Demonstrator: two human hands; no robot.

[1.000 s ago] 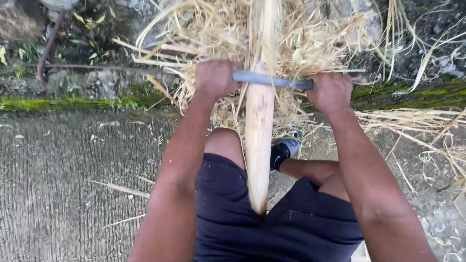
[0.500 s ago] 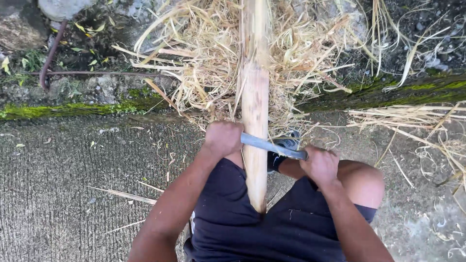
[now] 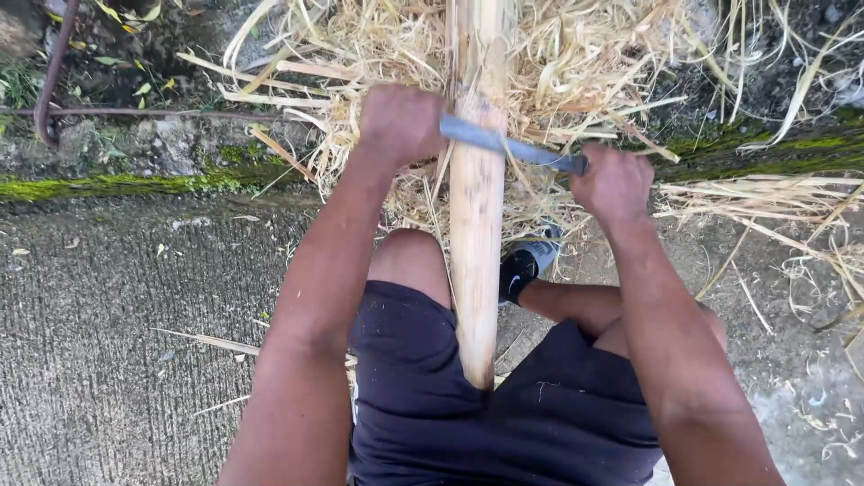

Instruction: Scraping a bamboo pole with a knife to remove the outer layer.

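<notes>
Fingers (image 3: 396,121) carried the blade (image 3: 508,144) farther up the pole (image 3: 475,243).

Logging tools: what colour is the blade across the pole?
Dull blue-grey blade, head view.

Packages: none in view.
Labels: none in view.
Signs: none in view.
Screens: none in view.
Nearest to a marking: a small white logo on the side of the black shoe (image 3: 519,273), low beside the pole; too small to tell its shape further.
</notes>
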